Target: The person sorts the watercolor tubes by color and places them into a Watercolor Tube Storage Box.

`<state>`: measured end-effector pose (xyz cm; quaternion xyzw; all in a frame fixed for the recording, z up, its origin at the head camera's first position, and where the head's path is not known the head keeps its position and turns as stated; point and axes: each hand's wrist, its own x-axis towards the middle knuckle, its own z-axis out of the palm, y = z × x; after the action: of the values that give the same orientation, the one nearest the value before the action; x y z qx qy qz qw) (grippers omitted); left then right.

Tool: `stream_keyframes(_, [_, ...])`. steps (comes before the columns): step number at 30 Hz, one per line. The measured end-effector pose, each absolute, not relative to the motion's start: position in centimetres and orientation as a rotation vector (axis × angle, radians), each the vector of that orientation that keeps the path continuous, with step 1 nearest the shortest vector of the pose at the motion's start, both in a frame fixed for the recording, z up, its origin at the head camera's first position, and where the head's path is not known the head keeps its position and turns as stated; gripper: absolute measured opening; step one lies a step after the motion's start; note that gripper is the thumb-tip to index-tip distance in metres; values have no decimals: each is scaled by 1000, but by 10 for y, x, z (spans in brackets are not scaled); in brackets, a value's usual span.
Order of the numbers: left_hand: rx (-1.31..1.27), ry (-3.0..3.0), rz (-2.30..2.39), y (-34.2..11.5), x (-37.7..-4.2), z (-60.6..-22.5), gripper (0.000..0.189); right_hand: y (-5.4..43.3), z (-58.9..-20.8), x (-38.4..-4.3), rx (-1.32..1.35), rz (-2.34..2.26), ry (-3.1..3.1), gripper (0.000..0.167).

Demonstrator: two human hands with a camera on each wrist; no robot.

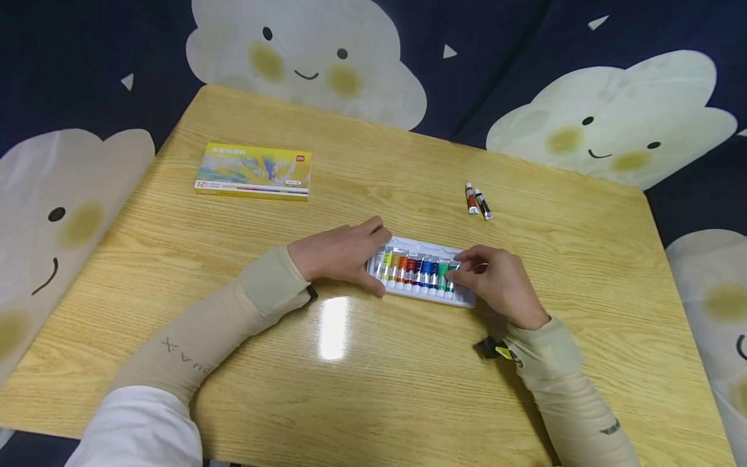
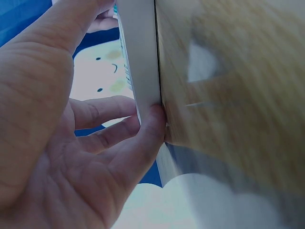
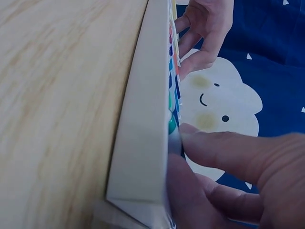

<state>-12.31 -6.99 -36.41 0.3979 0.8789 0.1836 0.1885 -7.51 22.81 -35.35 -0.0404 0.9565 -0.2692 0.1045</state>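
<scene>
A white plastic tray [image 1: 419,296] lies on the table with a row of small paint tubes [image 1: 411,267] in it, running from white and yellow through red and blue to green. My left hand [image 1: 344,251] grips the tray's left end, its thumb at the near edge and fingers at the far corner. In the left wrist view the tray's side wall [image 2: 140,52] runs up from those fingers. At the tray's right end my right hand [image 1: 500,280] pinches the dark green paint tube [image 1: 452,285], which sits last in the row. The fingers partly cover that tube.
Two loose paint tubes, one reddish brown [image 1: 471,199] and one black [image 1: 483,204], lie beyond the tray to the right. A yellow paint box [image 1: 252,172] lies at the back left of the wooden table [image 1: 397,376]. A dark cloth with clouds [image 1: 455,78] hangs behind the table.
</scene>
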Motion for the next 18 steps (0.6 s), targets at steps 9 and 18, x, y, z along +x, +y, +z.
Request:
stream_keyframes(9, [1121,2476,508,-70,-123,-363,88,228,-355,-75,-132,-793,2834,25])
stream_keyframes(18, [1120,2477,508,-70,-122,-363,90,228,-352,-75,-126,-787,2797,23])
